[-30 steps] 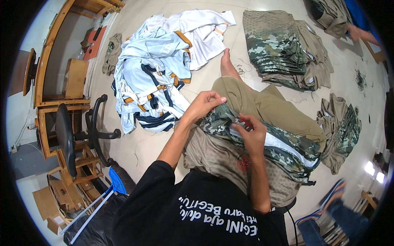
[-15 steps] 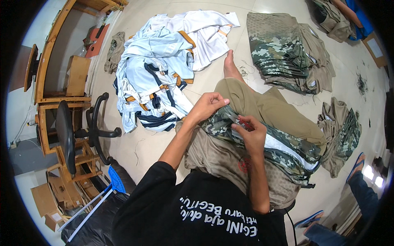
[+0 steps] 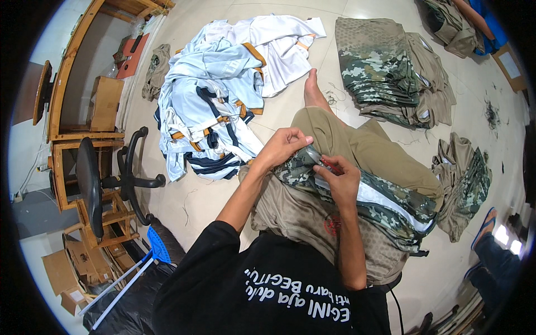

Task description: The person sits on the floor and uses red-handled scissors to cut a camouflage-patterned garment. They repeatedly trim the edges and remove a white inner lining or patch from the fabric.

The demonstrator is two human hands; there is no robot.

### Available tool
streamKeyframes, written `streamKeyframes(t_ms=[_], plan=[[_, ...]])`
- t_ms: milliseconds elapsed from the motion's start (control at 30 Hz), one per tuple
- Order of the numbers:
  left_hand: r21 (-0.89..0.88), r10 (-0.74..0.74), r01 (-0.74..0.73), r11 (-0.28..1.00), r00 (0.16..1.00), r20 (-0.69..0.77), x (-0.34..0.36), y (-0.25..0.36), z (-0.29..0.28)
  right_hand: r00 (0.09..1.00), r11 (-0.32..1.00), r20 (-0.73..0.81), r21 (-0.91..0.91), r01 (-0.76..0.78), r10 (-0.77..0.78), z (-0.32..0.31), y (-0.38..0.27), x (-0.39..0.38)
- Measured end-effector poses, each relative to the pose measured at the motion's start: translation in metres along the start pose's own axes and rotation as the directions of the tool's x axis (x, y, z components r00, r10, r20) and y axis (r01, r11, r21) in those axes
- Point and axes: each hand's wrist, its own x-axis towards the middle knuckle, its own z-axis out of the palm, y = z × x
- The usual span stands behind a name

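Note:
Across my lap lies a brown shirt with green camouflage panels [image 3: 385, 204]; a white strip shows inside its fold. My left hand [image 3: 286, 146] is closed, thumb and fingers pinching the edge of the camouflage cloth near my knee. In my right hand [image 3: 341, 177] are what look like red-handled thread snips [image 3: 333, 166]. Their grey metal end points toward the cloth beside my left fingertips. The fingers of my right hand partly cover the tool, and I cannot make out whether its blades touch a thread.
Light blue and white shirts [image 3: 223, 67] are heaped ahead on the left. Stacked camouflage shirts [image 3: 377, 61] lie ahead on the right, with a crumpled shirt [image 3: 460, 184] nearer. An office chair [image 3: 95, 184] and blue-headed tool [image 3: 159, 245] are at left. Another person's sandalled foot [image 3: 486, 226] is at right.
My right hand has shifted slightly left, bringing the tool's grey end nearer my left fingertips. At the right, the other person's rear foot has moved forward, closer to the front one.

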Motion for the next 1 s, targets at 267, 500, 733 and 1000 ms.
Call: streamKeyframes(t_ms=[267, 500, 733, 1000], plan=[[0.036, -0.012, 0.013, 0.999, 1.0, -0.012, 0.002, -0.005, -0.001, 0.999, 0.999, -0.048, 0.038, 0.015, -0.014, 0.0, 0.007, 0.0], [0.136, 0.256, -0.225, 0.965, 0.921, -0.292, -0.007, -0.008, 0.013, 0.961, 0.95, -0.275, 0.301, 0.077, 0.01, 0.002, 0.007, 0.011], [0.566, 0.48, -0.186, 0.803, 0.765, -0.429, -0.048, -0.041, 0.062, 0.91, 0.909, 0.294, 0.213, -0.359, 0.291, -0.014, 0.004, 0.012], [-0.86, -0.239, -0.101, 0.501, 0.938, -0.25, -0.06, -0.063, -0.002, 0.963, 0.914, 0.11, 0.306, -0.267, 0.245, 0.001, 0.013, 0.025]])
